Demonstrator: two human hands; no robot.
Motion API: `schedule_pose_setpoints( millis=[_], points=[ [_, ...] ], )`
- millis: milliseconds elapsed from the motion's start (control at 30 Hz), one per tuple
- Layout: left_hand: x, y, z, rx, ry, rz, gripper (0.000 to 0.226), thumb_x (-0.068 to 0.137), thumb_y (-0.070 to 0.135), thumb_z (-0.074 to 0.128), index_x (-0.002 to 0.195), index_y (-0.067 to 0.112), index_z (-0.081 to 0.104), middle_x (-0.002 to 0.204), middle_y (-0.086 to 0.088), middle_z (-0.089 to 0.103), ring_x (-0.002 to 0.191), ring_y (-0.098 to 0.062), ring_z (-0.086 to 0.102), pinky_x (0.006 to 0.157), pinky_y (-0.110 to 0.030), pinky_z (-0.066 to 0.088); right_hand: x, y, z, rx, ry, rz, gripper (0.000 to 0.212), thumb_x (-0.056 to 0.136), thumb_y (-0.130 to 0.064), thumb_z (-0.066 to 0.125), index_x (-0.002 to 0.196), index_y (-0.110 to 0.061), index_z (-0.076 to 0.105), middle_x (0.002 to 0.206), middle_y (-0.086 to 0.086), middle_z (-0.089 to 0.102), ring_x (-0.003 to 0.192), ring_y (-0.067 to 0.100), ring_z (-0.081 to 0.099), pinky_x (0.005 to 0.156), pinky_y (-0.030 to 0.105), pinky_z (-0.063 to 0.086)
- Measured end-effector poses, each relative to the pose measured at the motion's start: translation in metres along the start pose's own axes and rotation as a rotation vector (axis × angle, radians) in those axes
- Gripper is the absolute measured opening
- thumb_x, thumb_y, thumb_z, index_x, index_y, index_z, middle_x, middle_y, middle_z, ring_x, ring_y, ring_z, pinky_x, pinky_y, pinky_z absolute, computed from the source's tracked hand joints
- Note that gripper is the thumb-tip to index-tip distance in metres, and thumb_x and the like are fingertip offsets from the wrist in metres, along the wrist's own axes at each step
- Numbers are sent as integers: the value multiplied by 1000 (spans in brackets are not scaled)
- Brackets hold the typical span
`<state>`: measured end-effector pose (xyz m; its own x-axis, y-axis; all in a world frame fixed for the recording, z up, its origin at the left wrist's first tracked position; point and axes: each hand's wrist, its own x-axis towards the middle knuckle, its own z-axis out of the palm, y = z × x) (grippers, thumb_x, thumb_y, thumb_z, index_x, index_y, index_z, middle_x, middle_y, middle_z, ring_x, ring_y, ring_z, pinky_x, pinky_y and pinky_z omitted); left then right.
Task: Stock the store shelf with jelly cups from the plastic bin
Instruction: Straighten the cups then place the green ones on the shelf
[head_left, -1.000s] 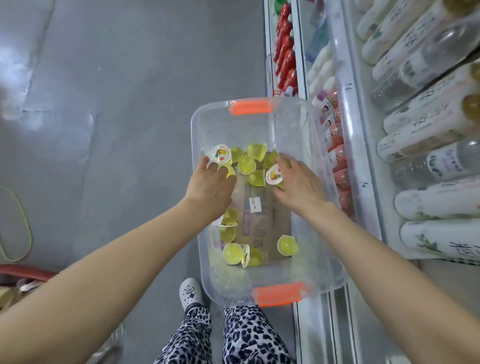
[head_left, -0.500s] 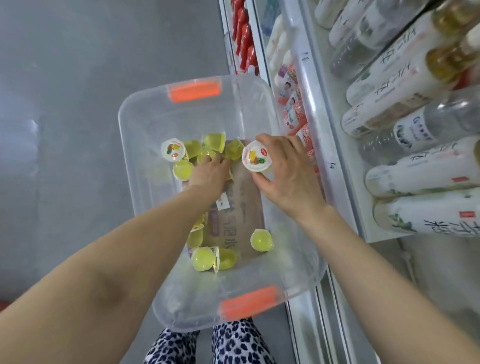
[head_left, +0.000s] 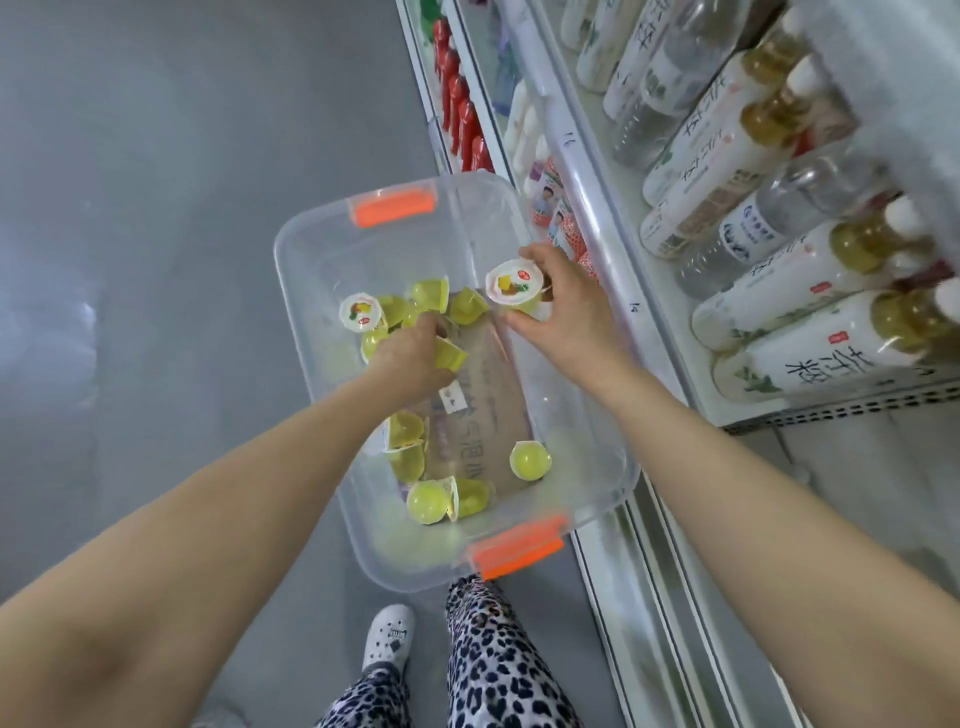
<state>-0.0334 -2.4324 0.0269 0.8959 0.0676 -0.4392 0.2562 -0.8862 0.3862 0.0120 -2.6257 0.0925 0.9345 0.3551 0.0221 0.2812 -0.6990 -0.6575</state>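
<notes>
Above the plastic bin (head_left: 582, 426), lift level the jelly cup (head_left: 511, 283) pinched by right hand (head_left: 571, 317) (left hand (head_left: 410, 358) clutching a second cup (head_left: 450, 354)).

Our aisle: grey floor on the left, stocked shelving on the right.
We look down on a smooth grey floor (head_left: 182, 208) with a soft pale glare (head_left: 78, 322) at its left. Beside it runs a white store shelf (head_left: 587, 197), lined with pale-labelled bottles (head_left: 779, 312) and, farther along, red bottles (head_left: 457, 114).

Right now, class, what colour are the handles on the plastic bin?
Orange handles, clearest in the head view.
</notes>
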Motion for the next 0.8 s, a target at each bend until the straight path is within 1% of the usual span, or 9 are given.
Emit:
schedule_pose_setpoints(
  millis=[100,200,300,367,433,567,667,733,800],
  points=[
    [-34,4,-14,-155,73,47,64,76,24,74,131,18,42,104,-10,63,92,-31,61,74,-40,51,-24,-15,-16,70,67,90,68,75,-38,81,133,-22,49,119,-5,62,98,9,58,82,20,41],
    [-74,13,-28,-258,107,171,73,75,20,75,139,20,39,108,-7,63,96,-29,61,82,-38,50,-70,-32,-35,63,146,106,68,71,-42,80,130,-23,51,113,-9,64,86,-2,57,79,16,44],
    [-114,24,-39,-260,123,320,69,73,17,77,135,21,47,115,-3,63,103,-26,60,85,-31,47,-126,-47,-52,24,242,121,59,74,-32,80,126,-25,54,109,-13,63,91,2,58,79,19,44],
    [-141,30,-43,-254,130,419,65,72,17,78,131,20,51,115,-1,63,102,-23,60,82,-27,43,-167,-55,-63,-6,296,139,54,76,-32,79,124,-27,54,105,-15,62,92,2,57,77,19,44],
    [-165,38,-44,-249,123,511,64,71,18,80,128,19,51,113,1,64,97,-18,60,78,-23,40,-208,-63,-74,-55,350,178,55,77,-34,78,125,-25,55,110,-10,65,97,8,59,78,20,43],
    [-208,65,-39,-269,50,661,60,69,18,82,122,18,52,110,1,65,94,-18,64,84,-34,52,-289,-81,-96,-122,467,248,60,74,-43,75,128,-23,56,118,-8,64,98,9,58,81,22,42],
    [-237,96,-31,-270,-5,762,55,69,20,82,115,24,52,109,2,66,93,-16,64,85,-34,52,-348,-93,-115,-166,560,325,57,77,-36,76,128,-22,56,121,-8,63,103,9,56,82,20,41],
    [-256,121,-23,-258,-45,835,58,69,23,83,119,23,53,110,2,66,97,-18,64,89,-37,52,-388,-100,-128,-209,640,380,55,79,-35,77,128,-23,57,120,-11,63,103,6,56,82,17,40],
    [-276,147,-14,-248,-79,915,61,69,28,83,122,23,53,112,2,67,101,-19,63,91,-39,51,-426,-106,-138,-227,718,437,55,80,-38,77,129,-24,57,120,-12,62,100,5,56,83,23,45]
  ],
)
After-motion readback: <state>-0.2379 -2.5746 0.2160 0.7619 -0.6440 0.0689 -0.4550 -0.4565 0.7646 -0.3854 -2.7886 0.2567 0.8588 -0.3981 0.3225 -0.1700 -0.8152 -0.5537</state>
